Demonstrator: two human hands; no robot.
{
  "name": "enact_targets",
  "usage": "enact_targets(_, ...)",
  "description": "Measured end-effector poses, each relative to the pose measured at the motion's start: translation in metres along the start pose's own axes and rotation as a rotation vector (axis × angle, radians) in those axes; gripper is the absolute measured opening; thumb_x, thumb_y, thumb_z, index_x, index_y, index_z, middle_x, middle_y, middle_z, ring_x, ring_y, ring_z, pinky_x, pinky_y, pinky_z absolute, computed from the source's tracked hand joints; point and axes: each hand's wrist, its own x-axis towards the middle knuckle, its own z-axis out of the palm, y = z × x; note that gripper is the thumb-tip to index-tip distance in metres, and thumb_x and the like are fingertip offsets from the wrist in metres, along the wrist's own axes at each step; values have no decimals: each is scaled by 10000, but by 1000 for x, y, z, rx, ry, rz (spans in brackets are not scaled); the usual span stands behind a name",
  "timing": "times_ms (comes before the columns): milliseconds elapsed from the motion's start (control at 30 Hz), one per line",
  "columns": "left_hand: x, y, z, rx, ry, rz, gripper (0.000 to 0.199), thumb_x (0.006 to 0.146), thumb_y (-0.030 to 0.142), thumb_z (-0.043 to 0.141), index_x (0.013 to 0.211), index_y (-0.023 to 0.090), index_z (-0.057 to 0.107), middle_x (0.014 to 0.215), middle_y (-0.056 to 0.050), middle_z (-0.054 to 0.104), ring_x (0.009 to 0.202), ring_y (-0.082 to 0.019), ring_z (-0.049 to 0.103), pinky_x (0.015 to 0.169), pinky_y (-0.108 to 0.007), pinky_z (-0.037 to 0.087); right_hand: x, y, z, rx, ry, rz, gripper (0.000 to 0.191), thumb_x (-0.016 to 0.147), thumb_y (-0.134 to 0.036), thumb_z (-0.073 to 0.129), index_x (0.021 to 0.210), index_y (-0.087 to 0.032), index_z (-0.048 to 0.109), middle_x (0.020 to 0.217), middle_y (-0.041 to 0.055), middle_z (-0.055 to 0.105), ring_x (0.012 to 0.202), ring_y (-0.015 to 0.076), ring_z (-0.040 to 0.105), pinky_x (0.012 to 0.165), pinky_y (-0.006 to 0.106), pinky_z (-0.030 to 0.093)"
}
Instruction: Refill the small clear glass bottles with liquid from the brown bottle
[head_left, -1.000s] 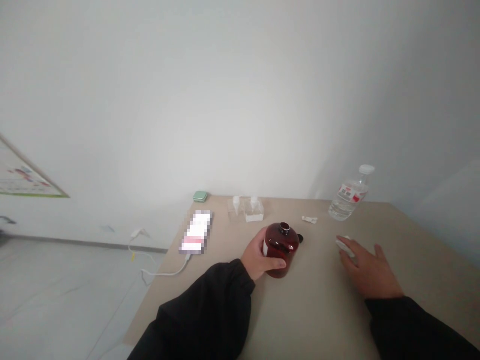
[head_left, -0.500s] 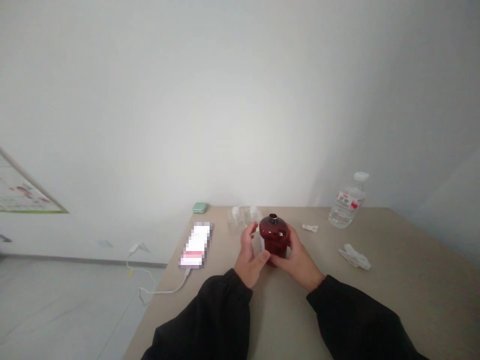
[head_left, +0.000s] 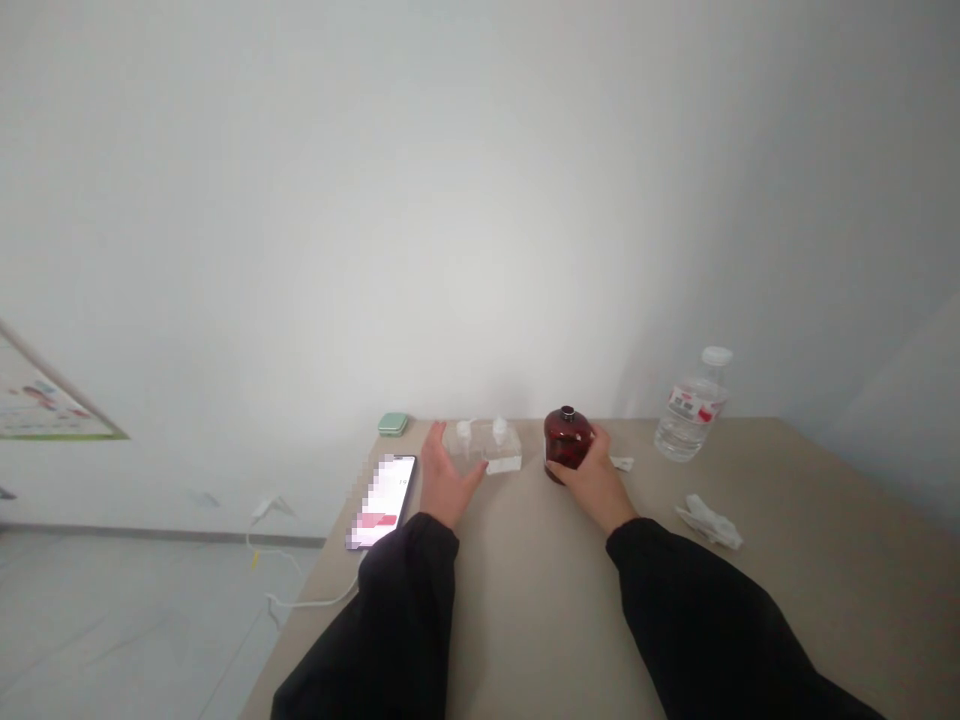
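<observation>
Our right hand (head_left: 596, 482) holds the dark red bottle (head_left: 566, 447) steady and upright on the surface (head_left: 540, 590), fingers closed against its side; our left hand (head_left: 448, 482) lies open just beside the clear pump bottles (head_left: 481, 447).

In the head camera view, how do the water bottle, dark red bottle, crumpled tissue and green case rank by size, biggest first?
1. Largest: the water bottle
2. Too alike to rank: the dark red bottle and the crumpled tissue
3. Smallest: the green case
</observation>
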Motion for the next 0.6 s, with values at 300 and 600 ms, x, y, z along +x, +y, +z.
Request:
enact_targets(300, 8, -18, 4, -84, -173, -197, 924, 647, 319, 813, 1396, 203, 283, 1437, -156, 416, 1372, -313, 398, 1152, -489, 309, -15, -4, -24, -473, 39, -3, 915, 743, -614, 639, 1451, -141, 304, 1352, 246, 504, 1222, 428, 516, 955, 605, 391)
enact_targets(600, 6, -14, -2, -223, -89, -276, 820, 677, 249, 782, 1357, 201, 325, 1343, -152, 457, 1281, -303, 479, 1066, -493, 410, -20, 16, -54, -464, -4, 56, 480, 909, -516, 427, 1190, -160, 586, 1193, 195, 640, 1072, 368, 622, 906, 551, 446)
